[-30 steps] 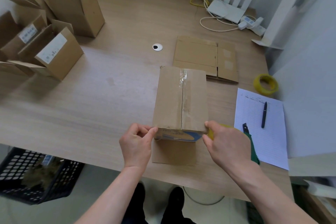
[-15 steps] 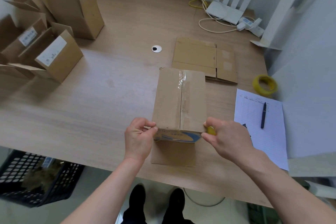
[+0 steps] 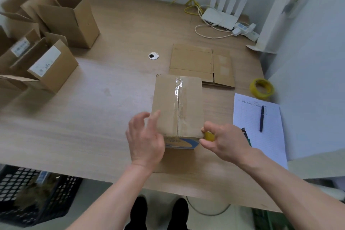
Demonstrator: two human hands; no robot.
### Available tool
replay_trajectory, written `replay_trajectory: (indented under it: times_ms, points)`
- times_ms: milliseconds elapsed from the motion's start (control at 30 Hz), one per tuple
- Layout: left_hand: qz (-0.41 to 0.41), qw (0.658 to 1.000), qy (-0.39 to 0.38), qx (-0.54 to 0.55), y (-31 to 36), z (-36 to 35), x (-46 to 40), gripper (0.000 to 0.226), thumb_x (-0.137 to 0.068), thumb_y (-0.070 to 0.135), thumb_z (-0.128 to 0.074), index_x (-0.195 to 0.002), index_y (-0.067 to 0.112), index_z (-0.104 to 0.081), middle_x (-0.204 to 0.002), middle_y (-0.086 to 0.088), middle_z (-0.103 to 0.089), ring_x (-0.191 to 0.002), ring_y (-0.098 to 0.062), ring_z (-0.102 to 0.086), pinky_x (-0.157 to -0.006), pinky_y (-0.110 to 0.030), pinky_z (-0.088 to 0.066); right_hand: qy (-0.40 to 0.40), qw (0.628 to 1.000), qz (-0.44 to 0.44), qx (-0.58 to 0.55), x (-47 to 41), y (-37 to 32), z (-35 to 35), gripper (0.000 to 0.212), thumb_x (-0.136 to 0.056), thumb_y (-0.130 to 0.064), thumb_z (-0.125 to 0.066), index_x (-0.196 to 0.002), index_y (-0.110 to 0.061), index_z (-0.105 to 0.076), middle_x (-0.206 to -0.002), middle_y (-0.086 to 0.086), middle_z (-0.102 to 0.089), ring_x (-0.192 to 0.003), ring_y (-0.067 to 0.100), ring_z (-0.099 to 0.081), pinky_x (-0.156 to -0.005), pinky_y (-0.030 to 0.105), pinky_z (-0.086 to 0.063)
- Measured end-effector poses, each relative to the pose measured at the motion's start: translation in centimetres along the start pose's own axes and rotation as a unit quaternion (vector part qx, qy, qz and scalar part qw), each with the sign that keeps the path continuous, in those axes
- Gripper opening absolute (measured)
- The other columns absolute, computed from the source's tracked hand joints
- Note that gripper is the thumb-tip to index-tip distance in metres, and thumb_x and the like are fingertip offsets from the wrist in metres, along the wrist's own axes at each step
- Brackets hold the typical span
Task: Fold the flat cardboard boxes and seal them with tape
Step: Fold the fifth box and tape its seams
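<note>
A folded cardboard box (image 3: 177, 104) stands mid-table, clear tape running along its top seam. One flap (image 3: 177, 162) lies flat on the table toward me. My left hand (image 3: 145, 140) hovers at the box's near left edge with fingers spread and relaxed, holding nothing. My right hand (image 3: 224, 142) is at the near right corner, with its thumb and fingers pinching a small yellow object (image 3: 209, 135) against the box edge; what it is stays mostly hidden. A flat unfolded cardboard box (image 3: 196, 61) lies just behind.
Several open boxes (image 3: 71, 20) crowd the far left, one with a white label (image 3: 48, 65). At right lie a yellow roll (image 3: 261, 87), a sheet of paper (image 3: 268, 136) with a pen (image 3: 262, 117), and a dark cutter (image 3: 246, 136). A router (image 3: 220, 17) sits at the back; a black crate (image 3: 37, 196) stands below.
My left hand has let go of the box's near left corner, opened, and moved up beside the left edge. My right hand stays at the near right corner.
</note>
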State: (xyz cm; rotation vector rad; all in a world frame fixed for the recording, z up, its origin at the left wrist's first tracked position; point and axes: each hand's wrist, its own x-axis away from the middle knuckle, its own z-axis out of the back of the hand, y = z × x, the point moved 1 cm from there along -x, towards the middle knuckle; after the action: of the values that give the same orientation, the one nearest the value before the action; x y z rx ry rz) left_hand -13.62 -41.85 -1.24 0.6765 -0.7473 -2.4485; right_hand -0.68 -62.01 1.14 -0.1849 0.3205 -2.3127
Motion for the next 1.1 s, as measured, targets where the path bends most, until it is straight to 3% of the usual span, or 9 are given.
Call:
replay_trajectory:
  times_ms: [67,167,300,433,567,667,833,967,1100]
  points:
    - [-0.196,0.977,-0.07,-0.046,1.4,-0.9,0.2,0.056,-0.08,0.018,-0.047,-0.135,0.026,-0.051,-0.146,-0.009,-0.044,-0.14,-0.037,-0.033,-0.11,-0.049,-0.028,0.0,1.0,-0.004,0.0,0.1,0.0,-0.1,0.023,-0.082,-0.051,-0.065,-0.089,-0.031,-0.054,-0.061,-0.007,-0.058,-0.054,0.014,-0.049,-0.048,0.027,-0.037]
    - [-0.29,0.92,-0.203,-0.166,2.3,-2.9,1.3,0.056,-0.097,0.043,-0.035,-0.15,0.024,-0.031,-0.163,-0.005,-0.018,-0.151,-0.034,-0.005,-0.119,-0.056,-0.017,0.01,1.0,0.002,-0.01,0.2,-0.1,-0.1,0.026,-0.081,-0.05,-0.068,-0.087,-0.03,-0.053,-0.062,-0.008,-0.059,-0.054,0.014,-0.048,-0.049,0.029,-0.038]
    - [-0.257,0.903,-0.246,-0.241,2.2,-4.2,1.4,0.062,-0.1,0.048,-0.025,-0.154,0.017,-0.021,-0.163,-0.006,-0.016,-0.151,-0.032,-0.007,-0.119,-0.054,-0.013,0.001,1.0,-0.006,-0.012,0.0,0.0,-0.1,0.026,-0.082,-0.051,-0.066,-0.091,-0.032,-0.051,-0.064,-0.01,-0.056,-0.056,0.013,-0.048,-0.052,0.03,-0.043]
    - [-0.235,0.917,-0.244,-0.209,1.7,-3.6,1.1,0.066,-0.098,0.051,-0.028,-0.15,0.012,-0.032,-0.16,-0.007,-0.025,-0.149,-0.028,-0.02,-0.118,-0.049,-0.022,-0.038,0.998,-0.027,-0.042,-0.1,-0.1,0.3,0.026,-0.082,-0.05,-0.068,-0.093,-0.032,-0.052,-0.073,-0.008,-0.061,-0.066,0.014,-0.054,-0.059,0.031,-0.046]
    - [-0.256,0.915,-0.239,-0.2,0.9,-2.9,0.2,0.065,-0.095,0.05,-0.033,-0.146,0.011,-0.042,-0.157,-0.007,-0.033,-0.146,-0.027,-0.029,-0.116,-0.047,-0.024,-0.096,0.977,-0.106,-0.16,0.0,-0.5,1.1,0.027,-0.078,-0.038,-0.075,-0.099,-0.035,-0.058,-0.084,-0.011,-0.062,-0.077,0.012,-0.059,-0.072,0.031,-0.05]
    - [-0.301,0.905,-0.25,-0.165,-0.4,-1.6,-1.5,0.061,-0.091,0.05,-0.039,-0.138,0.014,-0.055,-0.15,-0.003,-0.046,-0.139,-0.025,-0.042,-0.11,-0.049,-0.039,-0.157,0.964,-0.114,-0.182,0.6,-1.8,1.6,0.046,-0.072,-0.033,-0.075,-0.113,-0.041,-0.056,-0.092,-0.012,-0.064,-0.081,0.01,-0.06,-0.075,0.028,-0.051]
    - [-0.336,0.895,-0.276,-0.096,-3.6,0.2,-4.4,0.053,-0.092,0.055,-0.041,-0.13,0.024,-0.061,-0.148,0.01,-0.047,-0.142,-0.015,-0.038,-0.113,-0.048,-0.031,-0.211,0.956,-0.086,-0.185,2.0,-4.1,1.3,0.089,-0.069,-0.044,-0.076,-0.143,-0.051,-0.028,-0.079,-0.012,-0.059,-0.075,0.006,-0.058,-0.074,0.029,-0.051]
    - [-0.307,0.922,-0.223,-0.079,-3.5,0.3,-4.6,0.042,-0.093,0.052,-0.04,-0.111,0.029,-0.069,-0.139,0.008,-0.056,-0.14,-0.026,-0.04,-0.105,-0.053,-0.026,-0.182,0.948,-0.083,-0.248,3.3,-5.1,0.1,0.089,-0.076,-0.043,-0.074,-0.148,-0.051,-0.023,-0.068,-0.012,-0.051,-0.064,0.003,-0.049,-0.062,0.016,-0.041]
    - [-0.205,0.961,-0.153,-0.109,-2.8,-0.5,-3.8,0.035,-0.087,0.051,-0.044,-0.105,0.03,-0.065,-0.136,0.001,-0.053,-0.139,-0.031,-0.039,-0.101,-0.062,-0.026,-0.152,0.945,-0.105,-0.269,3.7,-4.7,-0.9,0.089,-0.078,-0.045,-0.074,-0.149,-0.052,-0.021,-0.079,-0.013,-0.057,-0.068,-0.006,-0.05,-0.066,0.009,-0.038]
